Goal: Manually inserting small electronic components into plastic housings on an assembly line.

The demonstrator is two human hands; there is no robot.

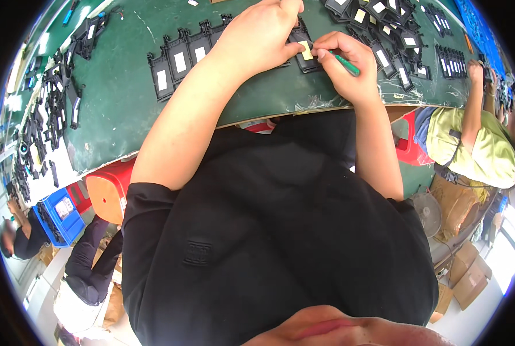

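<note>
A flat black plastic part (310, 63) with a yellow label (306, 51) lies on the green tabletop between my hands. My left hand (256, 39) grips it from the left, thumb along its edge near the label and fingers curled by its top end. In my right hand (352, 63) is a slim green-handled tool (347, 65), pinched like a pen, its tip hidden behind my fingertips at the label's right edge. Partly under my left forearm stands a row of similar black parts (180, 61) with white labels.
A heap of black parts (384, 29) covers the table at the far right, with a neat row of them (452, 62) beyond. More lie piled along the left edge (50, 115). A person in a yellow-green shirt (470, 144) works at my right. Red stools (110, 187) stand below.
</note>
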